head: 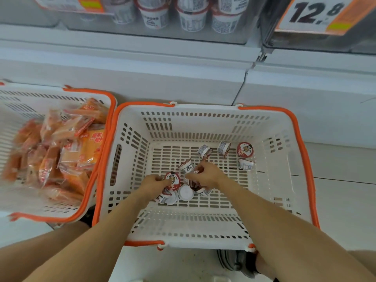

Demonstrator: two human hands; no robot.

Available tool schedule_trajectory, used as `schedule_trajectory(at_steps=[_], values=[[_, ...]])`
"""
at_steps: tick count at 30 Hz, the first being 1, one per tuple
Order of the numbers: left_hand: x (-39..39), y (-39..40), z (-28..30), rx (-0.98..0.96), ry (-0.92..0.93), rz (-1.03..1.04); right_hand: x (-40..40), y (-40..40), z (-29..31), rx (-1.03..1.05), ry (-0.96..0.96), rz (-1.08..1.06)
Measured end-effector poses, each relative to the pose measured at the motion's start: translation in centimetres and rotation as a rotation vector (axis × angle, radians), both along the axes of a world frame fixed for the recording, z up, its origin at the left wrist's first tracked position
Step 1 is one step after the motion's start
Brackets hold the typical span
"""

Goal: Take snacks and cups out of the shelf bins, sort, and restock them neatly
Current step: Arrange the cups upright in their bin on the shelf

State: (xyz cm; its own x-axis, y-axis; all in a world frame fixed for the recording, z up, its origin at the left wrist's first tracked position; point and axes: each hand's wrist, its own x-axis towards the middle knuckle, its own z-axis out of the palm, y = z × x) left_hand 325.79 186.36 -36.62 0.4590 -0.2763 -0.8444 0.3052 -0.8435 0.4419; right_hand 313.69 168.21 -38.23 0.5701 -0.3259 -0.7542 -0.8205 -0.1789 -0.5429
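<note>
Head view: both hands (pixel 179 180) grip cups (pixel 173 181) in basket (pixel 203 110) — fingers partly hidden.

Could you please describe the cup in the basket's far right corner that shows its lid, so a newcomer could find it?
Start at the white basket with orange handles holding loose cups. In its far right corner stands one cup. Unlike the tipped cups beside it, its round red lid faces straight up.
</note>
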Motion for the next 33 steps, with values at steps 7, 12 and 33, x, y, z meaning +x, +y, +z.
schedule_trajectory(at_steps=[7, 12, 33], values=[[-0.8, 1.5, 0.7, 0.060, -0.033, -0.089, -0.9, -0.7, 0.5, 0.000, 0.069, 0.097], [-0.9, 2.3, 0.8, 0.066, 0.011, -0.075, -1.7, -0.2, -0.5, 0.049, 0.069, 0.119], [1.5, -0.9, 13.3, -0.032, -0.148, -0.314, 0.4, -1.7, 13.5, 0.249, -0.331, -0.162]])
